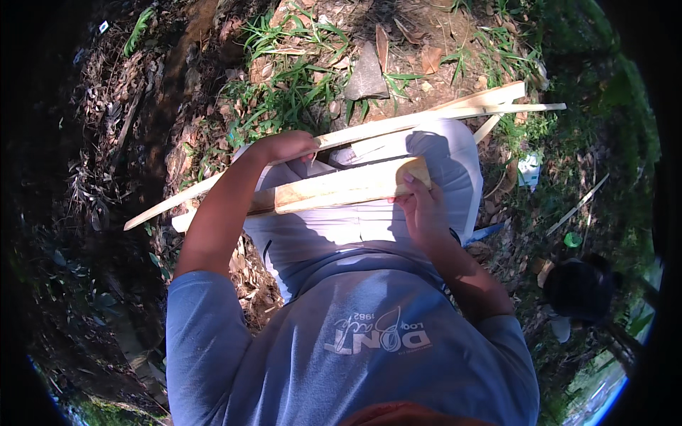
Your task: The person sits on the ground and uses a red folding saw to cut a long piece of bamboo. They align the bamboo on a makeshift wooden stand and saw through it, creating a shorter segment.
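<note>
Across my lap lies a thick, pale wooden board (334,186), its right end between the thumb and fingers of my right hand (422,207). Just beyond it, my left hand (290,145) is closed round a long, thin wooden strip (387,126) that slants from lower left to upper right. Part of the board's left end passes behind my left forearm. At the far right, another pale wooden piece (497,93) crosses the strip over my knee, and a short length of wood (487,129) sticks out below them.
A grey, roughly triangular stone (367,75) lies ahead among grass and dry leaves. To the right are a white-and-green packet (528,170), a thin stick (579,204), a small green item (572,240), a blue object (486,233) beside my leg, and a dark shape (579,285).
</note>
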A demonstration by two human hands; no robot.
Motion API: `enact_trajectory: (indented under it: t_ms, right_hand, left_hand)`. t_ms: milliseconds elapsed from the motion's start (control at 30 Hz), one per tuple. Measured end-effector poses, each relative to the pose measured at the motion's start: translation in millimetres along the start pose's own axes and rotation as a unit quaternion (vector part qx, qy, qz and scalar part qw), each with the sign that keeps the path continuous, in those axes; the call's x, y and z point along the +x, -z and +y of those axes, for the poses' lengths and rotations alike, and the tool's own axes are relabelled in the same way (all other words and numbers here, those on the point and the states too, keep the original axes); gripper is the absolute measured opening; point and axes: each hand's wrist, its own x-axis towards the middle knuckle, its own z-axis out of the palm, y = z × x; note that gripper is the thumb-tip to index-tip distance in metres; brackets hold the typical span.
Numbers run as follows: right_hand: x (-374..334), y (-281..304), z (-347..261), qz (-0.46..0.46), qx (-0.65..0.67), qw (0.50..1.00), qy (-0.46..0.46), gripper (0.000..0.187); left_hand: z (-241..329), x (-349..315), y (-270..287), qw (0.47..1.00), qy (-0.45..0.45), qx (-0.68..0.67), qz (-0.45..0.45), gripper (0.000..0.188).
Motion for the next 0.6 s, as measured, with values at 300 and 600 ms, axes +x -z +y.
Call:
enact_trajectory:
  t_ms: [300,600]
  right_hand:
    - [-30,137,-122,0.188,0.205,0.924,0.262,0.05]
    - [-26,143,-33,0.262,0.192,0.929,0.178,0.035]
  left_hand:
    - [-5,3,-6,0.997,0.032,-0.072,0.0,0.035]
    - [-4,0,-26,0.987,0.03,-0.127,0.089,0.029]
